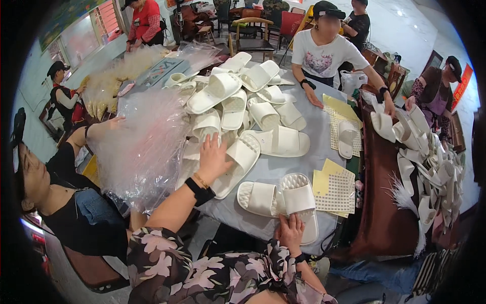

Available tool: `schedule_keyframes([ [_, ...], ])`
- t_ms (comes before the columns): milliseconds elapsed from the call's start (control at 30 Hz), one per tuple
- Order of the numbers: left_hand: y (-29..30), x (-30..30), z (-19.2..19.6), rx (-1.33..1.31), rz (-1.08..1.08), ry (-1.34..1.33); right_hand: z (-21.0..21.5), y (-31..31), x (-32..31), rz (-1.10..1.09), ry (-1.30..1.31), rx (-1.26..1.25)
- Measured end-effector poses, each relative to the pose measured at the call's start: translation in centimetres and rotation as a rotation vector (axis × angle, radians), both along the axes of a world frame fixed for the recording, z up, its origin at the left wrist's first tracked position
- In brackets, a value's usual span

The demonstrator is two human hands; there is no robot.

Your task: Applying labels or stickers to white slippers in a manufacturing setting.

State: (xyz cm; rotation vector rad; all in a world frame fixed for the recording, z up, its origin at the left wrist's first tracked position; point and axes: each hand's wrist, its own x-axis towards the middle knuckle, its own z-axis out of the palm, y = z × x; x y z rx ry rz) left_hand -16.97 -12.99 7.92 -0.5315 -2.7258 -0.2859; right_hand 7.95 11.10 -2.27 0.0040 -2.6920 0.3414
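A heap of cream-white slippers (221,90) covers the middle of the grey-covered table. My left hand (212,159) reaches over the near side of the heap, its fingers stretched and spread on the slippers there. Just right of it lies a large slipper (244,152) with a wide strap. At the near edge two slippers rest side by side, one pointing left (257,197) and one upright in view (297,191). My right hand (291,234) lies at the second one, with fingers extended on its insole below the strap. Its thumb is partly hidden.
Clear plastic bags (142,147) lie left, where a co-worker (76,202) touches them. Yellow sticker sheets (334,187) and a single slipper (347,138) lie right. A co-worker (329,55) opposite reaches toward more slippers (430,167) piled on a brown surface. Others stand farther back.
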Motion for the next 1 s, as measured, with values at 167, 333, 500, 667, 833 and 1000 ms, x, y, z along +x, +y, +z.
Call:
schedule_keyframes([
  [167, 0.9, -1.1, -3.2, -0.009, -0.085, 0.204, 0.5, -0.1, 0.1, -0.013, 0.029, 0.023],
  [333, 1.1, -1.8, -0.5, 0.130, -0.153, 0.140, 0.6, -0.1, 0.0, -0.007, 0.036, -0.001],
  [500, -0.8, -3.0, 3.7, 0.318, -0.185, 0.150, 0.2, 0.1, 0.1, 0.018, 0.046, -0.018],
  [667, -2.1, -7.1, 7.6, 0.588, -0.250, 0.070, 0.3, -0.1, 0.2, -0.011, 0.026, -0.003],
  [833, -1.9, -11.2, 12.7, 0.806, -0.123, -0.329, 0.5, -0.2, 0.1, -0.013, 0.018, -0.002],
  [1000, -3.0, -15.7, 18.5, 1.461, -1.396, -0.885, 0.6, -0.2, 0.1, 0.001, -0.004, 0.002],
])
